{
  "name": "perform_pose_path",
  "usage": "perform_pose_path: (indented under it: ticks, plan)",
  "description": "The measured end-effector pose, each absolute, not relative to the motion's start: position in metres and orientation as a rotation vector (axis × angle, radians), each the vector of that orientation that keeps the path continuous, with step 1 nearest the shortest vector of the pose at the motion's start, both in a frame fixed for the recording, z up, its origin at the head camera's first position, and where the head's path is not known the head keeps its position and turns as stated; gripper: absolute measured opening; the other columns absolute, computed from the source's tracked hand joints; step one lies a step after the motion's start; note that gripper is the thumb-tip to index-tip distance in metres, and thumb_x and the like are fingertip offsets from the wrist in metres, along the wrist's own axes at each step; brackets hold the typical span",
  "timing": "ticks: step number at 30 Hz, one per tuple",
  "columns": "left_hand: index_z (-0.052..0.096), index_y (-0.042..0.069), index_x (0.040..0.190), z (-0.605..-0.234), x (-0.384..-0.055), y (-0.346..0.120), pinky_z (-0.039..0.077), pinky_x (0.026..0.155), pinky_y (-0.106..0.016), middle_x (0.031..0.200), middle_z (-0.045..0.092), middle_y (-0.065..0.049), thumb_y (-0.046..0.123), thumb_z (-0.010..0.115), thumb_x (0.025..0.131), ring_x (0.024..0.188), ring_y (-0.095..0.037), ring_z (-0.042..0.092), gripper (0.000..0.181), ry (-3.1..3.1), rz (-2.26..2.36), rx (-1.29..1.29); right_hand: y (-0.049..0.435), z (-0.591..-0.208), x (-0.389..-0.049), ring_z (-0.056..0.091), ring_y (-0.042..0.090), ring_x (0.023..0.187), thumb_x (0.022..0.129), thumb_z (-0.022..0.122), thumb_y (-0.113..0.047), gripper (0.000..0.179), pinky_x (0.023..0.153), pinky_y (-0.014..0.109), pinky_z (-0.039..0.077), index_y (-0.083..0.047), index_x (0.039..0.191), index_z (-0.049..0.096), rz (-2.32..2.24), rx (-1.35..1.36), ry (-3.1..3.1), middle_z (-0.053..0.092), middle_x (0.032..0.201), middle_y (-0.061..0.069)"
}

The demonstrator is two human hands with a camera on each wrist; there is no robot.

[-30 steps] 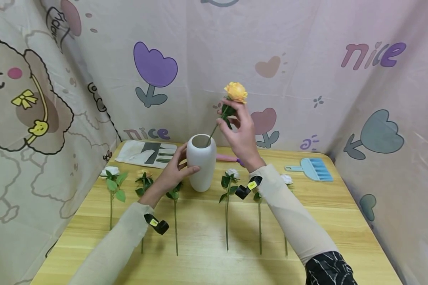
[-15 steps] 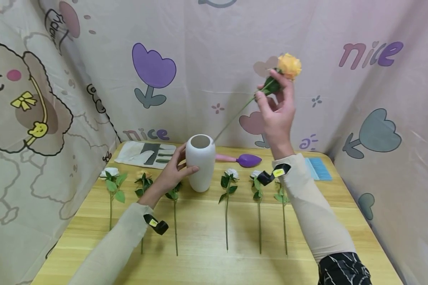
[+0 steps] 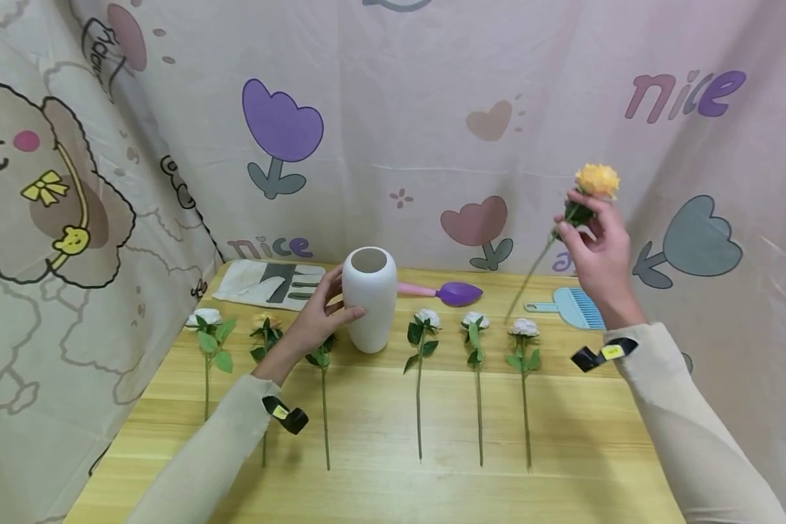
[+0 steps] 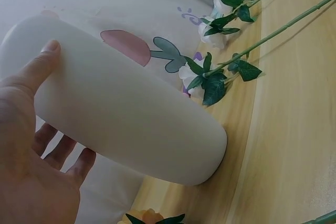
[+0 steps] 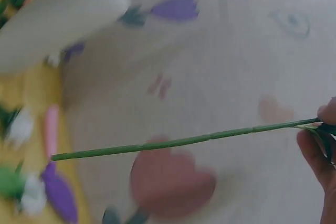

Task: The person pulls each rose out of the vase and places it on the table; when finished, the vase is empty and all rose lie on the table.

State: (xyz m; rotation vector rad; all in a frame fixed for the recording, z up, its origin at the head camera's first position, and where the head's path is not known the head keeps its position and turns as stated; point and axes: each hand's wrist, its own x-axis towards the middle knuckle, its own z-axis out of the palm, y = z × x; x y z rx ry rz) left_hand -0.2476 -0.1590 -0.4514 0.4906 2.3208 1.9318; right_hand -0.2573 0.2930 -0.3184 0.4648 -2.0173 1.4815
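Observation:
A white vase [image 3: 370, 302] stands upright at the middle of the table, its mouth open upward. My left hand [image 3: 316, 313] grips its left side, thumb on the near face; in the left wrist view the fingers [image 4: 62, 153] reach round behind it. Up at the right, my right hand [image 3: 602, 251] pinches a yellow rose [image 3: 597, 181] by the stem just under the bloom. Its stem slants down and left, apart from the vase. The right wrist view shows the bare green stem [image 5: 173, 142] clearly, while the bloom is out of that frame.
White roses [image 3: 525, 329] lie right of the vase. To its left lie another white rose [image 3: 204, 318], a yellow one [image 3: 266, 320] and a partly hidden one [image 3: 319, 356]. Behind are gloves [image 3: 268, 282], a purple trowel [image 3: 460, 293] and a blue dustpan-like tool [image 3: 573, 307].
My right hand has lifted the yellow rose's stem out of the vase and carried it rightward, rising first and then lowering. The left hand and vase have stayed put.

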Motion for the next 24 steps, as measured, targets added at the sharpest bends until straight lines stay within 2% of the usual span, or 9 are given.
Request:
perform_pose_path:
  ticks: [4,7,9,13,16,21,24]
  plan:
    - [0.023,0.030,0.173,-0.450,-0.246,-0.160,0.031,0.133,-0.063,0.177,0.031,-0.014,0.020,0.078,0.103,0.162,-0.043,0.035,0.090,2.325,1.929,0.492,0.332,-0.347,-0.247,0.064,-0.001,0.119,0.107,0.066,-0.001,0.047,0.097,0.006,0.054,-0.003,0.153,0.058,1.361,0.385,-2.221,0.053,0.140,-0.013]
    - [0.022,0.030,0.173,-0.450,-0.246,-0.161,0.031,0.133,-0.064,0.177,0.030,-0.014,0.021,0.079,0.103,0.162,-0.044,0.035,0.091,2.322,1.930,0.484,0.359,-0.363,-0.238,0.060,-0.007,0.117,0.108,0.068,-0.007,0.048,0.094,0.004,0.054,-0.003,0.155,0.057,1.300,0.337,-2.380,0.053,0.139,-0.015]
    - [0.022,0.030,0.173,-0.449,-0.245,-0.161,0.032,0.133,-0.064,0.177,0.030,-0.014,0.021,0.079,0.103,0.162,-0.044,0.035,0.090,2.322,1.928,0.478,0.375,-0.374,-0.232,0.058,-0.010,0.115,0.109,0.068,-0.011,0.049,0.090,0.005,0.055,-0.004,0.156,0.056,1.281,0.319,-2.498,0.055,0.142,-0.009]
    - [0.022,0.030,0.173,-0.450,-0.246,-0.161,0.032,0.133,-0.064,0.177,0.030,-0.014,0.020,0.078,0.103,0.162,-0.043,0.035,0.090,2.316,1.930,0.481,0.397,-0.397,-0.219,0.055,-0.015,0.110,0.111,0.066,-0.016,0.047,0.081,0.009,0.057,-0.005,0.155,0.056,1.203,0.342,-2.715,0.054,0.151,0.012]
    - [0.022,0.029,0.173,-0.450,-0.246,-0.161,0.032,0.133,-0.064,0.177,0.030,-0.014,0.019,0.078,0.103,0.162,-0.044,0.035,0.091,2.310,1.934,0.489,0.405,-0.416,-0.211,0.052,-0.019,0.109,0.111,0.065,-0.016,0.043,0.080,0.010,0.054,-0.003,0.152,0.058,1.138,0.384,-2.803,0.052,0.155,0.023]
    - [0.023,0.029,0.173,-0.451,-0.248,-0.160,0.032,0.133,-0.063,0.176,0.031,-0.014,0.019,0.079,0.103,0.162,-0.042,0.035,0.090,2.312,1.933,0.502,0.415,-0.453,-0.204,0.047,-0.022,0.110,0.108,0.068,-0.010,0.037,0.081,0.008,0.049,-0.002,0.144,0.066,1.026,0.431,-2.853,0.056,0.152,0.028]
    - [0.023,0.029,0.173,-0.451,-0.249,-0.160,0.032,0.133,-0.063,0.176,0.031,-0.014,0.020,0.079,0.103,0.162,-0.042,0.035,0.090,2.315,1.931,0.503,0.416,-0.473,-0.201,0.051,-0.016,0.107,0.107,0.070,-0.007,0.036,0.080,0.012,0.051,-0.001,0.142,0.067,1.024,0.409,-2.900,0.056,0.153,0.029]
